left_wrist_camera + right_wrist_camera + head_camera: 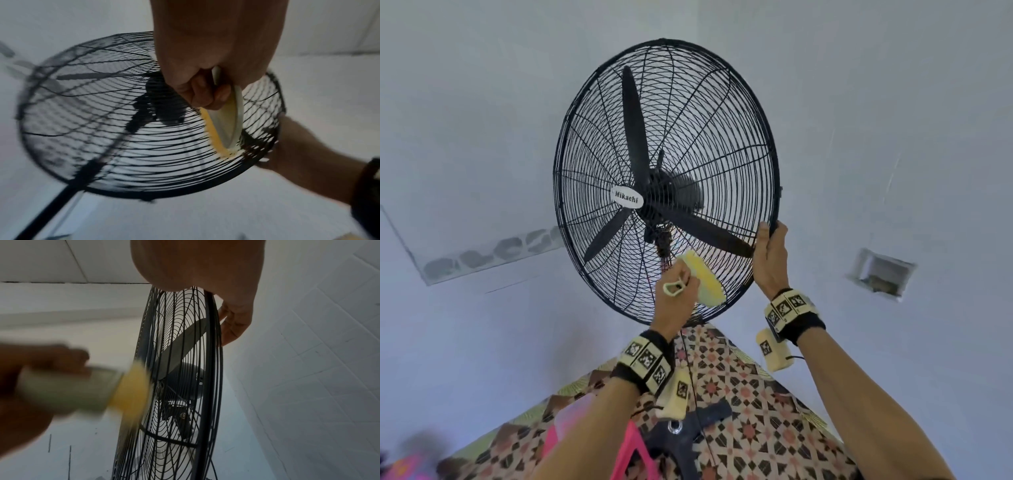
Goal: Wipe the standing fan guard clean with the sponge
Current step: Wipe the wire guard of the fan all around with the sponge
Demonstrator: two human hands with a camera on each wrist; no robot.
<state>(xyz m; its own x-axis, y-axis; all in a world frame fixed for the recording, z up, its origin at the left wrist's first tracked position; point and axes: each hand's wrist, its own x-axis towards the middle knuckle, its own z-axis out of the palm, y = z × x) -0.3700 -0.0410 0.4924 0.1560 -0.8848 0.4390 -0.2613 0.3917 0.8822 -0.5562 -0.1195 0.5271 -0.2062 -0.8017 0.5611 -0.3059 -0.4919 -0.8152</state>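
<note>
The black wire fan guard [722, 144] stands in front of me, three black blades and a white Mikachi badge [627, 197] behind its front. My left hand [677, 287] grips the cream handle of a yellow sponge [705, 277] and presses the sponge against the lower front wires of the guard [102, 129]. The sponge [213, 129] lies flat on the wires, and looks blurred as the sponge [131, 391] in the right wrist view. My right hand [770, 253] holds the guard's right rim, fingers [236, 321] curled round the back of the rim [209, 353].
White walls surround the fan. A patterned tiled floor [756, 394] lies below, with the fan's dark base [688, 431] and a pink object [626, 452] near it. A vent strip [493, 253] sits on the left wall, a small recess [881, 274] on the right.
</note>
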